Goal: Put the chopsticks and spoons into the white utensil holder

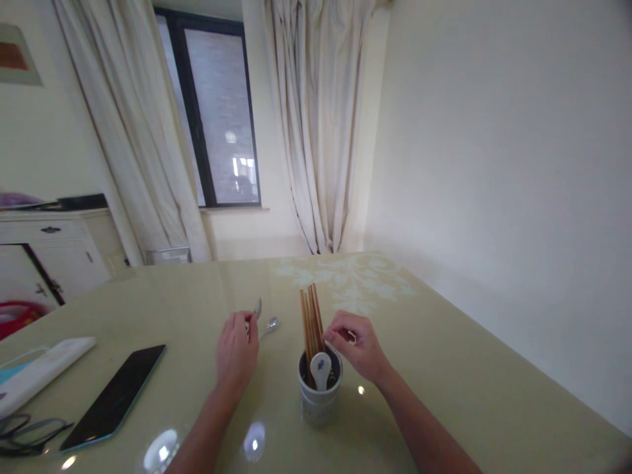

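My left hand (237, 352) is closed over the table, its fingers curled around a metal spoon (258, 307) whose bowl shows beyond the fingertips. Just right of it, a second metal spoon (272, 324) lies on the table, its handle partly behind the hand. A pale round utensil holder (318, 408) stands upright in front of me. Several wooden chopsticks (310, 319) lean in it, with a white ceramic spoon (320, 370) at its near side. Above the holder's right rim, my right hand (359, 345) is pinched beside the chopsticks; what its fingertips hold is too small to tell.
On the table's left lie a dark tablet (118, 395), a white power strip (47, 374) and black-framed glasses (29, 434). A white wall (503, 197) runs along the right edge. Curtains (316, 131) and a window (222, 118) are beyond the far edge.
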### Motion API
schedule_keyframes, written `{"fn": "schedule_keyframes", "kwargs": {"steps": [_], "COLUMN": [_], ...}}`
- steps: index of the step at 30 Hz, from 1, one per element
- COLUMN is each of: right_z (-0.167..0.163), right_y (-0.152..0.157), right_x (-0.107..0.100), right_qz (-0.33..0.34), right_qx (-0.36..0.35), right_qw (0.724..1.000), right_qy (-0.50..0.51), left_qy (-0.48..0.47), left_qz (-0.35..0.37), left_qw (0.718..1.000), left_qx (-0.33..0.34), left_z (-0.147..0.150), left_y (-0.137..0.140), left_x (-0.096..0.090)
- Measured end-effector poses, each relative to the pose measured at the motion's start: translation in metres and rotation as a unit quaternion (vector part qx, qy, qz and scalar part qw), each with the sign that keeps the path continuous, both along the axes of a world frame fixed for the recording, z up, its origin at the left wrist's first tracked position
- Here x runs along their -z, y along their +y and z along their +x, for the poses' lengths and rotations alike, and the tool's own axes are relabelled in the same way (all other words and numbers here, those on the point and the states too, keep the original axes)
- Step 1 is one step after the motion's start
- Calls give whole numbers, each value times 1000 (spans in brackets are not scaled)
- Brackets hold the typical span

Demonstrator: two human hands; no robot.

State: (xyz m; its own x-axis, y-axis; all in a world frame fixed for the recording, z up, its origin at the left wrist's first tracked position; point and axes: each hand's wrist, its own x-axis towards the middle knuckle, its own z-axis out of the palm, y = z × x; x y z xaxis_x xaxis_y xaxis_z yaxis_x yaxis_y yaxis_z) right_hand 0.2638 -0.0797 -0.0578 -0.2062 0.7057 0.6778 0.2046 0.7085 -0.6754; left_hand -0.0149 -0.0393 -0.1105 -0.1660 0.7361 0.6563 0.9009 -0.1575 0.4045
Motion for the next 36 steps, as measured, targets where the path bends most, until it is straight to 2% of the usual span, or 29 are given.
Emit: {"fn": "schedule_keyframes", "kwargs": {"steps": [3,7,9,12,14,15,18,20,22,25,28,31,36], "right_z": [-3,-13,-19,-26,-26,-24,-15,-9,-7,-10,-15,-18,-14], "right_y": [-2,-12,-19,-26,-27,-26,-20,-16,-13,-12,-14,-16,-17], "right_x": [-1,-6,-8,-8,-7,-8,-12,-16,-18,-16,-13,-12,-14], "right_qz": [8,60,84,96,95,88,53,31,13,-14,-14,-1,8], "right_qx": [29,26,16,24,46,61,100,100,88,63,40,36,66], "right_qw": [999,997,996,995,994,993,980,968,966,976,989,994,986], "right_qy": [33,38,25,2,13,39,166,229,245,210,140,104,151], "left_qy": [-53,70,130,177,171,142,1,-51,-21,82,132,127,118], "left_qz": [122,261,284,305,313,309,239,125,-9,-175,-273,-320,-323], "left_qw": [990,942,914,882,873,879,931,973,995,981,953,939,939], "left_qx": [45,201,260,312,333,335,275,186,100,27,-5,-4,11], "left_z": [13,32,39,45,45,45,40,33,25,10,1,-3,-2], "left_y": [-13,-35,-45,-56,-57,-56,-45,-34,-23,-12,-7,-4,-1], "left_x": [-12,-25,-30,-34,-35,-34,-29,-25,-20,-9,3,9,11]}}
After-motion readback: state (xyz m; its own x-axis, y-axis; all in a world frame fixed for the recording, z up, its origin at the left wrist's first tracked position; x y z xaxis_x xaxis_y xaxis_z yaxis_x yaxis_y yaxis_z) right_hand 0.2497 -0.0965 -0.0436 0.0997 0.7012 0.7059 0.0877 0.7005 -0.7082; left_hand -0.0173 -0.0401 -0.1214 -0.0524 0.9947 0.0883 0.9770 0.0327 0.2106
